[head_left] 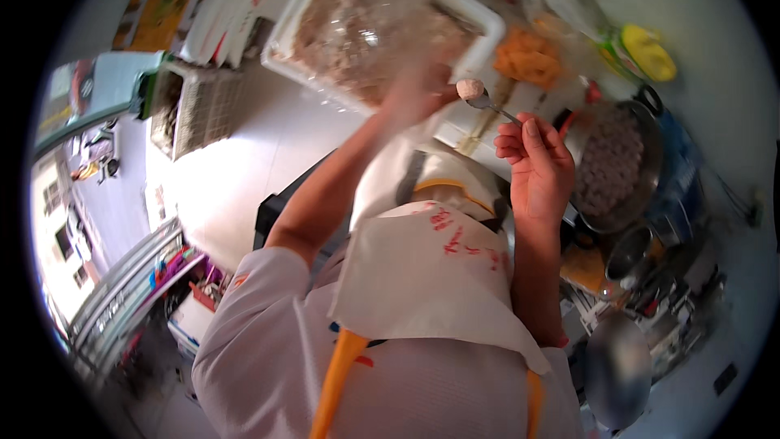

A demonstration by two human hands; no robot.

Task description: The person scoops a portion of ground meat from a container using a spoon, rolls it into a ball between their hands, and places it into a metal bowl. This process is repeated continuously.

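My right hand [539,164] is closed around the handle of a metal spoon [505,114]. A pale pink ball of minced meat [469,89] sits at the spoon's tip. My left hand [414,102] is smeared by motion at the near edge of a white tub [286,65], just left of the ball, and its fingers cannot be made out clearly. Pinkish minced meat [333,28] fills the tub, partly covered by clear plastic film [370,0]. To the right of my right hand is a metal pot [655,164] with many similar pale balls [609,162] in it.
Orange crumpled netting or plastic [528,58] lies right of the tub. A yellow-and-green bottle [647,53] stands at the far right. Bowls and utensils crowd below the pot, beside a round metal lid [619,370]. A pale plastic crate [199,110] stands at left.
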